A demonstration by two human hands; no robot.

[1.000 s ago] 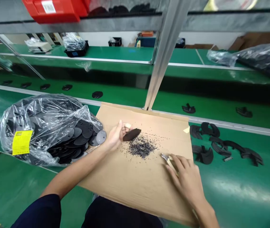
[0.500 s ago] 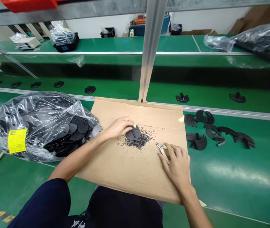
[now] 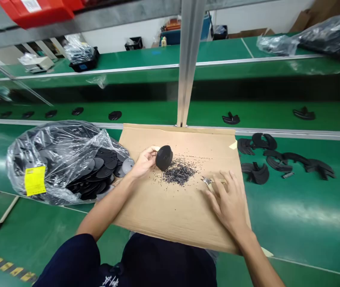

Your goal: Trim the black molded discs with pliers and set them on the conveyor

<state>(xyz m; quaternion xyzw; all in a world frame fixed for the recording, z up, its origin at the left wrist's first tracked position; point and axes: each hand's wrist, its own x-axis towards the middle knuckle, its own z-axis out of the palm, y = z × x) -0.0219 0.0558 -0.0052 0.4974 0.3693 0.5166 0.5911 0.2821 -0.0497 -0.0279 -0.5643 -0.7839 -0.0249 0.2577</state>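
Note:
My left hand [image 3: 145,162] pinches a round black plastic disc [image 3: 164,158] by its left edge, tilted up above the cardboard sheet [image 3: 170,215]. Just below and right of the disc lies a pile of small black plastic bits [image 3: 180,173], with stray bits scattered around it. My right hand [image 3: 228,199] rests at the sheet's right side, fingers spread and partly blurred, over a pair of side cutters [image 3: 208,181]. The cutters' jaws point left toward the pile; their handles are partly hidden under the fingers.
A clear plastic bag [image 3: 53,159] full of black discs, with a yellow label [image 3: 35,180], stands left of the sheet. Several curved black parts [image 3: 259,173] lie on the green bench at right. A metal post [image 3: 186,67] rises behind the sheet; black parts [image 3: 115,115] line the green strip behind.
My left hand has lifted the disc off the pile and tilted it up, moving slightly left. The right hand's fingers have spread over the cutters. The camera view has shifted a little.

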